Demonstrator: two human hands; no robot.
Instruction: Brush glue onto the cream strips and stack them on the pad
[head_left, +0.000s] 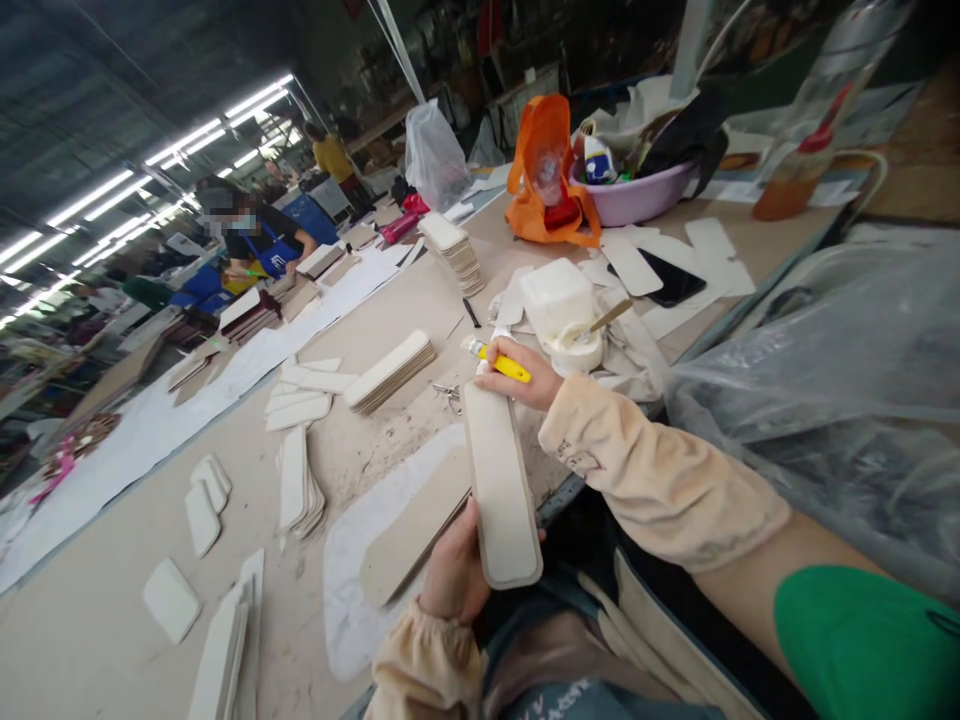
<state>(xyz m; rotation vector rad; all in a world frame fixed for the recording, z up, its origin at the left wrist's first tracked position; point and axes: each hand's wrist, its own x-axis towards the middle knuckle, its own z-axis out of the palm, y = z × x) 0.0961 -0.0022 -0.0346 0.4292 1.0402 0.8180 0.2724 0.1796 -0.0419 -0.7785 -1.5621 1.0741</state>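
My left hand (457,568) is closed around the lower end of a long rounded cardboard piece (501,490), pale on its face with a tan border. My right hand (525,372) grips a yellow-handled brush (504,362), its bristles pointing left; those fingers also lie at the piece's upper end. To the left, a tan stack of similar long pieces (416,530) rests on a white sheet (346,570). Beyond my right hand stands a white tub (559,295), in front of it a container of white paste (577,345) with a stick in it.
Stacks of pale pieces (391,370) lie about the table, near small scissors (448,393). At the back are an orange bag (541,170), a lilac basin (634,200), a phone (675,280) and a bottle of amber liquid (787,190). A co-worker (259,240) works at the far left.
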